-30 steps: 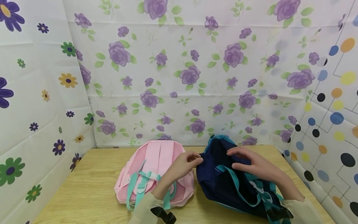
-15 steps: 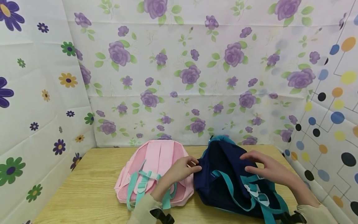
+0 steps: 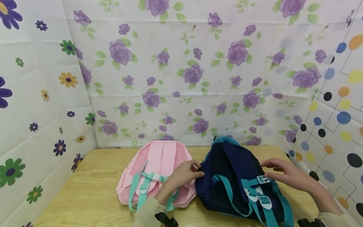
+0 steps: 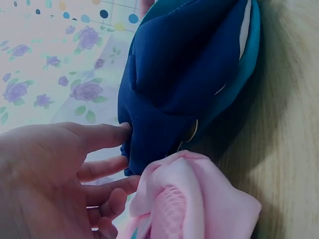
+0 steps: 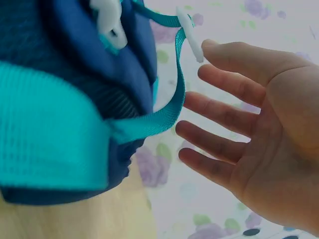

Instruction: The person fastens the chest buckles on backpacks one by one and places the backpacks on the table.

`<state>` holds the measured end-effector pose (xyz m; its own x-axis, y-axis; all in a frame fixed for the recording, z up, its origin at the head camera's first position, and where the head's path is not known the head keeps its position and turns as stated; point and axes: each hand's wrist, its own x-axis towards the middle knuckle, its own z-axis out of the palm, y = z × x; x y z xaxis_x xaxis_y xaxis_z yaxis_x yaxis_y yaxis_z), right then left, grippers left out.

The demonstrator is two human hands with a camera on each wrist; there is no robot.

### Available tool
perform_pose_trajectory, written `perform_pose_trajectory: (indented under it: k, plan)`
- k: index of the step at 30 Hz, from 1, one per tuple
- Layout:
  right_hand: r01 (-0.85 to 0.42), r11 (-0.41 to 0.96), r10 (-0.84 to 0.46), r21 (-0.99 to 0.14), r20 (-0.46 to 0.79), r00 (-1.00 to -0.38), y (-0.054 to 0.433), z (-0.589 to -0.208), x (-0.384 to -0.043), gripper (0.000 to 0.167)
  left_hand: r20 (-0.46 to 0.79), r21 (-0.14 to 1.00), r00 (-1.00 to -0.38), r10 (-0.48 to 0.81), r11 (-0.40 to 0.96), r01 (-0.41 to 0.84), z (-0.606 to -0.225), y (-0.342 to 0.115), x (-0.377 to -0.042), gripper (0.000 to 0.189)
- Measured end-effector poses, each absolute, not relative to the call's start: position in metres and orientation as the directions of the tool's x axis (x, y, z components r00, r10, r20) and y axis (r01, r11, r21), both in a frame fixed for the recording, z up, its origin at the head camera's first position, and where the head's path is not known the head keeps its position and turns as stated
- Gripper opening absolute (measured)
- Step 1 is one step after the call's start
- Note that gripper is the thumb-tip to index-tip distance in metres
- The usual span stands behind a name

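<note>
A navy backpack (image 3: 227, 189) with teal straps and white buckles lies on its front on the table, its strap side facing up. My left hand (image 3: 184, 176) is at its left edge; in the left wrist view the thumb and fingertips of the left hand (image 4: 65, 174) touch the navy fabric with fingers fairly straight. My right hand (image 3: 292, 175) is at the backpack's right side, fingers spread and holding nothing. In the right wrist view the thumb of the right hand (image 5: 269, 129) is close to a white buckle (image 5: 192, 37) on a teal strap (image 5: 169, 114).
A pink backpack (image 3: 161, 157) with mint straps lies just left of the navy one, beneath my left forearm. Both are on a wooden table (image 3: 85, 183). Floral cloth (image 3: 175, 78) hangs behind; patterned sheets stand at the left and right sides.
My right hand has moved right, off the middle of the navy backpack to its right side. The backpack has settled flatter and its straps show more. The left hand has shifted slightly down.
</note>
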<state>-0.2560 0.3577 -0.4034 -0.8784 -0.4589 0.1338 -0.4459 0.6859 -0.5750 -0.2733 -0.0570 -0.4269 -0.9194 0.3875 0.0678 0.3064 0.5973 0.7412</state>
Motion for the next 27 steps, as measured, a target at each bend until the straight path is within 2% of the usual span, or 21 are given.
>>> perform_pose_trajectory:
  k: [5,11,16,27]
  plan:
    - [-0.393,0.682,-0.469,-0.617,0.043,-0.882,0.37,-0.416,-0.26,0.035,0.067,0.709,-0.921,0.383,0.631,0.314,-0.431,-0.052,-0.27,0.035]
    - [-0.378,0.647,-0.55,-0.662,-0.063,-0.833,0.374,-0.428,-0.268,0.034,0.08,0.643,-0.913,0.4,0.679,0.354,-0.431,-0.046,-0.268,0.034]
    - [-0.374,0.645,-0.553,-0.666,-0.07,-0.83,0.374,-0.432,-0.278,0.032,0.093,0.536,-0.909,0.406,0.749,0.39,-0.431,-0.04,-0.269,0.032]
    - [-0.395,0.72,-0.508,-0.57,-0.046,-0.86,0.371,-0.442,-0.291,0.038,0.107,0.342,-0.902,0.419,0.836,0.429,-0.439,-0.027,-0.271,0.03]
